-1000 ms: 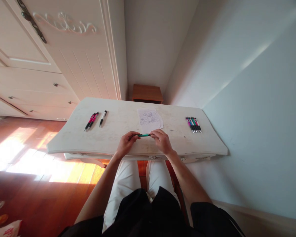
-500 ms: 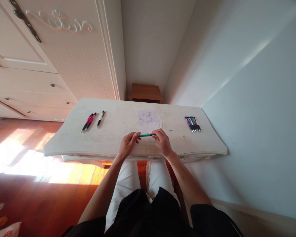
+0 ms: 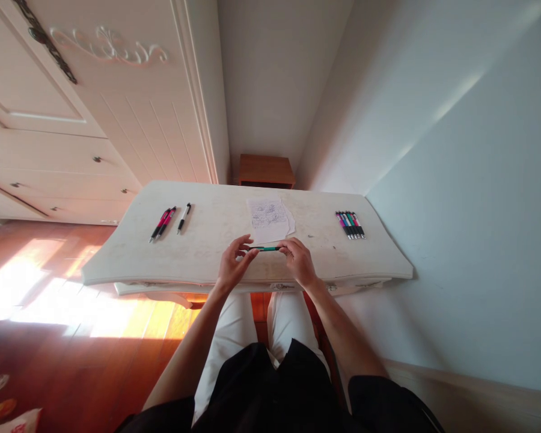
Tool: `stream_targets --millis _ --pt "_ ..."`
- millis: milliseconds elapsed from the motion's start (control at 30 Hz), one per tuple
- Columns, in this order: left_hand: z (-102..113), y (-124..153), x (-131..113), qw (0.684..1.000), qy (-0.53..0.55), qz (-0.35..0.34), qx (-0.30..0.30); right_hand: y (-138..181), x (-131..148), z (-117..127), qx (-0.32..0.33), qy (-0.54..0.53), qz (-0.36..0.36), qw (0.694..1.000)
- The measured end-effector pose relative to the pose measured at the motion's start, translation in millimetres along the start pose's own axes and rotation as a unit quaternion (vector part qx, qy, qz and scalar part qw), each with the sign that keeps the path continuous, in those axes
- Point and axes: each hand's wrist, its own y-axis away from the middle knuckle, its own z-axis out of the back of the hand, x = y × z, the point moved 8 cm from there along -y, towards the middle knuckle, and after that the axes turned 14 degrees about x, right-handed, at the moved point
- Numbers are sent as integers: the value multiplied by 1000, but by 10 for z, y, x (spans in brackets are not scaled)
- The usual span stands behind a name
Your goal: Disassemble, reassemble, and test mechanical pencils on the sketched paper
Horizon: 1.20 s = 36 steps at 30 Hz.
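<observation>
A green pen (image 3: 265, 248) lies crosswise between my two hands, just above the near part of the white table (image 3: 207, 252). My right hand (image 3: 300, 261) pinches its right end with closed fingers. The fingertips of my left hand (image 3: 234, 264) meet the pen's left end, and the other fingers are loosely spread. A scribbled sheet of paper (image 3: 270, 218) lies just beyond the pen.
Two pink pens (image 3: 162, 224) and a white pen (image 3: 183, 218) lie at the table's left. A row of several coloured pens (image 3: 350, 224) lies at the right. A cream wardrobe (image 3: 94, 120) stands at the left, a brown cabinet (image 3: 265, 171) behind the table, a wall at the right.
The fingers of my left hand have loosened and spread a little at the pen's left end. The pen and my right hand have stayed nearly in place. The camera has shifted slightly.
</observation>
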Motion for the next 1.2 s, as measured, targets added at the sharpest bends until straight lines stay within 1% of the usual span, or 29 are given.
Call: stream_targets --millis 100,167,233,300,400,467,533,633,733,800,900,1033,1100,1200 --pt "-10 6 47 998 -32 45 7 1 19 9 8 -3 1 1000" --pt "-17 11 68 997 -41 59 10 3 28 7 20 -5 2 1000" --pt "-12 21 60 998 -39 49 0 14 32 14 27 1 1 1000" --pt "-17 30 13 999 -30 12 -7 31 24 26 29 15 -5 999" --pt "-66 43 -94 998 -17 -61 8 60 -4 49 31 30 -19 999" --pt "-94 47 -125 997 -5 -78 19 79 -20 71 29 28 -25 999" --pt "-98 45 -110 998 16 -65 17 94 -24 91 25 23 -27 999" --pt "-99 37 -56 999 36 -21 11 111 -6 112 18 23 -22 999" --pt "-166 20 -9 998 18 23 47 124 17 117 15 32 -16 999" --pt "-203 9 11 997 14 34 62 135 19 116 17 42 -14 999" --pt "-196 -1 -10 999 6 9 41 156 -2 117 18 45 -18 999" --pt "-194 19 -132 997 2 -71 25 177 -34 118 21 28 -26 999" --pt "-191 37 -143 997 22 -72 22 179 -30 127 17 22 -27 999" --pt "-169 61 -98 998 45 -38 11 176 2 140 12 21 -21 999"
